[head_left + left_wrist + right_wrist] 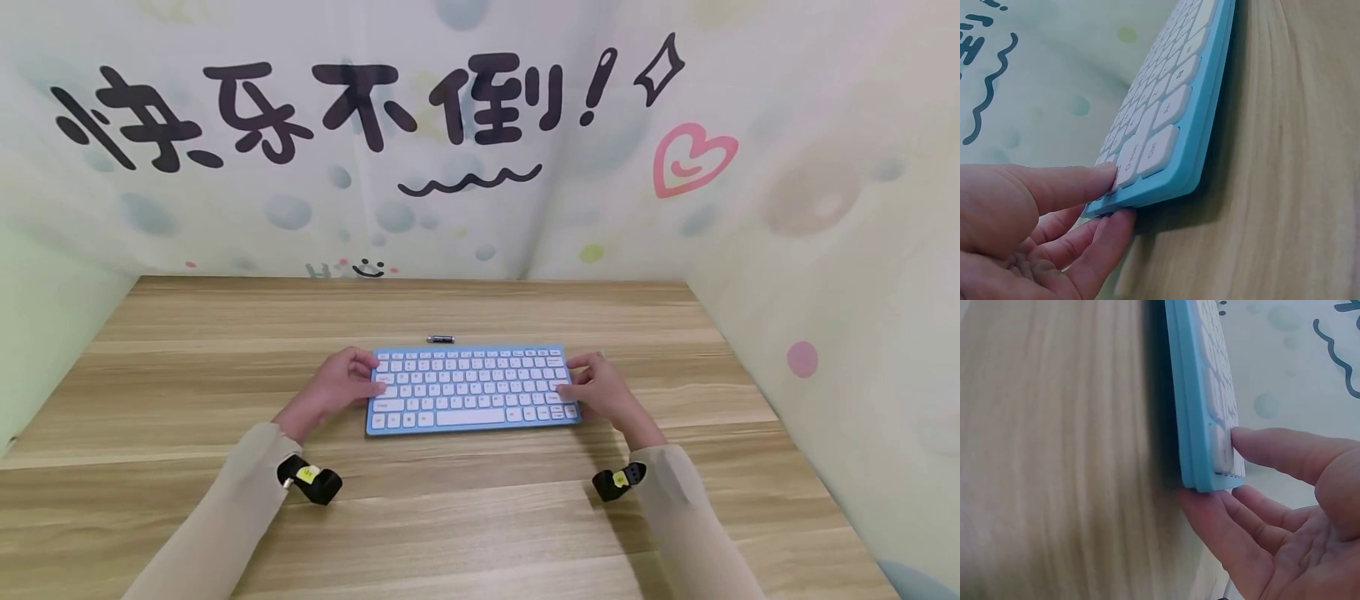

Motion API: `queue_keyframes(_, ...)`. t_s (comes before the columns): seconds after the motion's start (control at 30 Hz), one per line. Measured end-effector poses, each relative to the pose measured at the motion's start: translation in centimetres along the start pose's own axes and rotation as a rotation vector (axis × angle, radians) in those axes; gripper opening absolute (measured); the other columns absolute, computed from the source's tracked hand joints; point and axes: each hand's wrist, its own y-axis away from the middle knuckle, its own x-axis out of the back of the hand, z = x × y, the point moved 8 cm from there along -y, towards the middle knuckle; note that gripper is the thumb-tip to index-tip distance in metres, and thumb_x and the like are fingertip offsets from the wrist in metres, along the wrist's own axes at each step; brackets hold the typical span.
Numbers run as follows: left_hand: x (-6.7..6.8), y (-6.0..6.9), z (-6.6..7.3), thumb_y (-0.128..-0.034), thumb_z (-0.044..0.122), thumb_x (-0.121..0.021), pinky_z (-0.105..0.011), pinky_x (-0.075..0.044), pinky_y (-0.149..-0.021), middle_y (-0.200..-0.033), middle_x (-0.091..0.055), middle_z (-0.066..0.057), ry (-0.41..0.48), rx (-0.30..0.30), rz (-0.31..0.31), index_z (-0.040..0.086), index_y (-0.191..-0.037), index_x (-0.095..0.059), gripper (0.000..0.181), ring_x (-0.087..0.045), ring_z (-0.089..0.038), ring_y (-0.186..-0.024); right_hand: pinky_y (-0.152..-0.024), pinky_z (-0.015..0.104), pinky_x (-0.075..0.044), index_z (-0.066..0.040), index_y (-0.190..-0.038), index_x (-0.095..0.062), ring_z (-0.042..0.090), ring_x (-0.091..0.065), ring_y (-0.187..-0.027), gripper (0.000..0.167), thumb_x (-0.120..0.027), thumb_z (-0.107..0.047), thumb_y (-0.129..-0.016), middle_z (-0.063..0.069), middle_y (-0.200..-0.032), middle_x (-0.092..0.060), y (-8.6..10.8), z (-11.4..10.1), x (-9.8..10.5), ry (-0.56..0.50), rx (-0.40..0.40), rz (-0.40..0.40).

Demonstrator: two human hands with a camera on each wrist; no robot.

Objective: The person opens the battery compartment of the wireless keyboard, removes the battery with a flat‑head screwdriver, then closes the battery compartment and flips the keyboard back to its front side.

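Note:
A light-blue keyboard point(470, 392) with white keys lies face up across the middle of the wooden table in the head view. My left hand point(345, 383) grips its left end. In the left wrist view the thumb point(1079, 185) lies on the corner keys and the other fingers are at the end's underside. At the opposite end my right hand point(596, 387) holds the keyboard the same way, its thumb point(1279, 447) over the keys and fingers beneath the edge. A shadow runs under the keyboard's near edge in both wrist views. Just behind the keyboard lies a small dark battery point(440, 339).
The wood-grain table point(465, 517) reaches back to a white printed cloth point(480, 225) with large dark characters. Similar cloth hangs along the right side, and a pale green panel point(52, 325) stands at the left. A black wrist camera point(311, 479) sits at each sleeve.

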Motion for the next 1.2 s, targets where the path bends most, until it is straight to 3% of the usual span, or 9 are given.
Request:
queue_keyframes(0.43,-0.2,0.0,0.1,-0.0804,0.001,-0.067,-0.031,-0.052,-0.072,-0.108,-0.049,-0.022,-0.057,0.015,0.033,-0.006,-0.115,-0.047,0.041,-0.051,-0.029,-0.093,-0.059,0.034,-0.054,-0.002,-0.126,-0.043,0.026,-0.053,-0.082,0.050,-0.068,-0.011,-0.083,0.017,-0.101,-0.048,-0.1,0.2,-0.2,0.002,-0.035,0.005)
queue_keyframes(0.87,-0.3,0.0,-0.1,-0.0800,-0.001,-0.066,-0.030,-0.052,-0.072,-0.107,-0.047,-0.021,-0.021,0.050,0.051,-0.007,-0.116,-0.047,0.041,-0.049,-0.027,-0.093,-0.059,0.034,-0.054,-0.005,-0.124,-0.044,0.027,-0.054,-0.080,0.050,-0.070,-0.011,-0.081,0.017,-0.101,-0.049,-0.1,0.5,-0.2,0.002,-0.047,0.015)
queue_keyframes(1.07,0.0,-0.2,-0.2,-0.0805,0.002,-0.067,-0.031,-0.052,-0.075,-0.110,-0.048,-0.023,-0.018,0.025,0.038,-0.007,-0.117,-0.046,0.042,-0.051,-0.029,-0.096,-0.059,0.035,-0.055,-0.004,-0.125,-0.043,0.028,-0.054,-0.083,0.048,-0.067,-0.013,-0.084,0.019,-0.104,-0.048,-0.1,0.3,0.1,0.016,-0.049,0.002)
queue_keyframes(1.2,0.9,-0.2,-0.1,-0.0831,0.005,-0.064,-0.031,-0.051,-0.078,-0.114,-0.049,-0.025,-0.041,-0.012,0.049,-0.008,-0.117,-0.047,0.040,-0.051,-0.033,-0.103,-0.062,0.038,-0.054,-0.002,-0.127,-0.042,0.032,-0.055,-0.089,0.044,-0.060,-0.018,-0.089,0.022,-0.108,-0.048,-0.3,-0.5,0.8,0.035,-0.016,-0.028)
